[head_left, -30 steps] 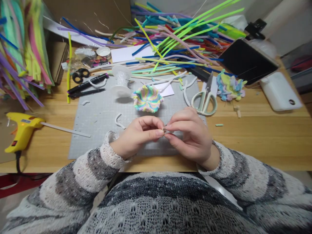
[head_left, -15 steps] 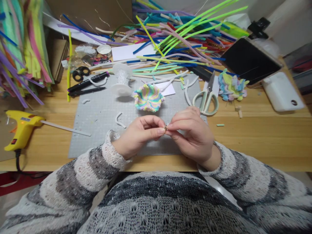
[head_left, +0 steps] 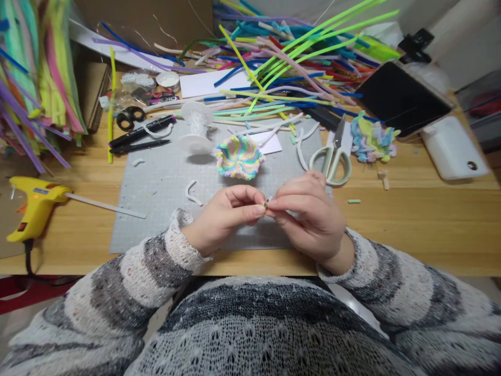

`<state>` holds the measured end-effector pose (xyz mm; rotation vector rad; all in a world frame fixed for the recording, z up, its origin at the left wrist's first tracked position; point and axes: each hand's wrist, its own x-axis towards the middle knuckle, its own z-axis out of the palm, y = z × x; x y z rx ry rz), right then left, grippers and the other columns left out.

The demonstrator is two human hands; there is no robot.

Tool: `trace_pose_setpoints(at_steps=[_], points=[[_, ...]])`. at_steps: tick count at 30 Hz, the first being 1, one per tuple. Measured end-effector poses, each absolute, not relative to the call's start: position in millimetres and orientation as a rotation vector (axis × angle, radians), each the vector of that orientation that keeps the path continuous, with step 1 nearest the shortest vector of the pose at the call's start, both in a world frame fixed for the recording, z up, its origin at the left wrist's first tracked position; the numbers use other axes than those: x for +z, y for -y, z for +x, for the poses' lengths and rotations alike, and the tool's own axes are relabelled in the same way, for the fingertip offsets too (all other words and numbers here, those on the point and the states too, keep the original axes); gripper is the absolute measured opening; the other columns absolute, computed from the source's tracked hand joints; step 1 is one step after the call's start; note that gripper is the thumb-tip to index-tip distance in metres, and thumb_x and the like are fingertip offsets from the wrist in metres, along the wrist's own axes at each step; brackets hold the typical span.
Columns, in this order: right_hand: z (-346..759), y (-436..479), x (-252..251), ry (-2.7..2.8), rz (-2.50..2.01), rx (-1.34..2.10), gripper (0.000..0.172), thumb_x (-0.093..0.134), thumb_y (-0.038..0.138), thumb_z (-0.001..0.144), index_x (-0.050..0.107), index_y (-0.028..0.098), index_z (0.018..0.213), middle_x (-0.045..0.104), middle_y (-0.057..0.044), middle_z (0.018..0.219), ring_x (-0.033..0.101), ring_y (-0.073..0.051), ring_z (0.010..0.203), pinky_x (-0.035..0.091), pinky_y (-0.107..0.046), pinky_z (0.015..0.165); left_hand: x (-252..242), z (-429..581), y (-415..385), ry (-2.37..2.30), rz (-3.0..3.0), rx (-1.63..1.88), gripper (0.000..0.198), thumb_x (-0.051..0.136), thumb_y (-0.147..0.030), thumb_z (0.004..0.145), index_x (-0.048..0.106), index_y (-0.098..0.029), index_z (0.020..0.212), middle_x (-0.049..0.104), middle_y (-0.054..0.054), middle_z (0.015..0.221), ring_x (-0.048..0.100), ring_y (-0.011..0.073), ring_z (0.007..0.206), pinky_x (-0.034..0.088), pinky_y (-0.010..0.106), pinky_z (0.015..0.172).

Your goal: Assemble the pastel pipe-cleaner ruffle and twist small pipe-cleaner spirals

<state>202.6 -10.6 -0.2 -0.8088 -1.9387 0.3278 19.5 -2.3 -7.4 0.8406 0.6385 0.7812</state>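
Step in hand, my read: fine 2-handed work on a small gold-toned piece (head_left: 265,206), held up over the near part of the grey cutting mat (head_left: 156,183). Left hand (head_left: 230,211) looks like the holder, right hand (head_left: 313,216) the one doing the fiddling.

Next move, I'd judge, calls for a steady left pinch and small, light fingertip work on the right; any slack and a part this tiny could drop.

Fingers: left thumb and forefinger closed on the piece from its left side. Right thumb and forefinger pinched in at its right side, the other right fingers curled behind. The 2 sets of tips nearly meet, with the piece in the narrow gap, only a bit of it showing. Too small and covered to say what it is, or whether a thin thread runs through it.

Around it: ruffled pastel flower shape (head_left: 239,156) on the mat, just beyond the hands, touched by neither. Clear-thread spool (head_left: 195,128) stands left of that. Pale-handled scissors (head_left: 331,162) lie just past the right hand, over the mat's right edge. Yellow glue gun (head_left: 33,209) is well apart, far left on the wooden table (head_left: 410,219).
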Motion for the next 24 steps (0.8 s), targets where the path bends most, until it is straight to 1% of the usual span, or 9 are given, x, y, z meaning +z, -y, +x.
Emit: trace_pose_setpoints(at_steps=[5, 12, 16, 18, 21, 23, 24], points=[[201.2, 12.3, 0.5, 1.923, -0.791, 0.255, 0.02, 0.065, 0.013, 0.08, 0.063, 0.029, 0.092, 0.068, 0.004, 0.082, 0.062, -0.015, 0.076, 0.036, -0.041, 0.084, -8.4, 20.8, 3.8, -0.631, 0.813, 0.793, 0.016, 0.077, -0.028, 0.074, 0.066, -0.017, 0.077, 0.056, -0.002, 0.072, 0.045, 0.0071, 0.06, 0.036, 0.02, 0.055], [196.0, 12.6, 2.4, 1.93, -0.761, 0.26, 0.016, 0.065, 0.013, 0.08, 0.06, 0.026, 0.086, 0.066, 0.004, 0.08, 0.061, -0.015, 0.076, 0.034, -0.042, 0.085, -9.7, 20.2, 3.6, -0.623, 0.81, 0.806, 0.017, 0.078, -0.029, 0.073, 0.066, -0.018, 0.076, 0.054, -0.001, 0.072, 0.046, 0.0085, 0.062, 0.037, 0.021, 0.056], [198.0, 12.0, 1.9, 1.92, -0.78, 0.249, 0.018, 0.065, 0.015, 0.08, 0.06, 0.028, 0.091, 0.066, 0.003, 0.086, 0.062, -0.017, 0.08, 0.036, -0.042, 0.086, -8.1, 21.0, 2.3, -0.633, 0.876, 0.858, 0.016, 0.079, -0.028, 0.072, 0.066, -0.018, 0.075, 0.055, -0.001, 0.074, 0.049, 0.0089, 0.065, 0.041, 0.022, 0.06], [199.7, 12.0, 2.1, 1.845, -0.801, 0.236, 0.018, 0.064, 0.019, 0.079, 0.06, 0.028, 0.094, 0.064, 0.001, 0.089, 0.061, -0.018, 0.082, 0.039, -0.042, 0.083, -6.8, 21.8, 1.7, -0.638, 0.934, 0.934, 0.015, 0.079, -0.024, 0.072, 0.066, -0.018, 0.073, 0.056, -0.001, 0.076, 0.052, 0.0093, 0.069, 0.043, 0.022, 0.064], [201.3, 12.6, 3.7, 1.797, -0.84, 0.272, 0.007, 0.061, 0.019, 0.08, 0.058, 0.024, 0.084, 0.062, 0.001, 0.08, 0.058, -0.017, 0.073, 0.039, -0.04, 0.076, -6.3, 22.3, 0.7, -0.64, 1.004, 1.015, 0.013, 0.08, -0.021, 0.071, 0.066, -0.018, 0.071, 0.056, -0.001, 0.074, 0.053, 0.0087, 0.07, 0.045, 0.022, 0.066], [200.8, 13.0, 4.4, 1.871, -0.873, 0.334, 0.005, 0.062, 0.018, 0.082, 0.06, 0.022, 0.079, 0.064, 0.001, 0.074, 0.058, -0.015, 0.068, 0.038, -0.038, 0.073, -7.2, 21.9, -0.1, -0.651, 1.029, 1.042, 0.013, 0.079, -0.021, 0.072, 0.067, -0.019, 0.072, 0.058, -0.001, 0.074, 0.054, 0.0088, 0.069, 0.046, 0.022, 0.067], [200.0, 13.2, 4.3, 1.901, -0.894, 0.362, 0.005, 0.062, 0.018, 0.083, 0.063, 0.022, 0.081, 0.067, 0.001, 0.075, 0.059, -0.015, 0.068, 0.039, -0.038, 0.073, -7.7, 21.7, -0.5, -0.664, 1.038, 1.059, 0.012, 0.079, -0.021, 0.073, 0.067, -0.019, 0.073, 0.059, -0.001, 0.074, 0.055, 0.0091, 0.069, 0.047, 0.023, 0.067]])
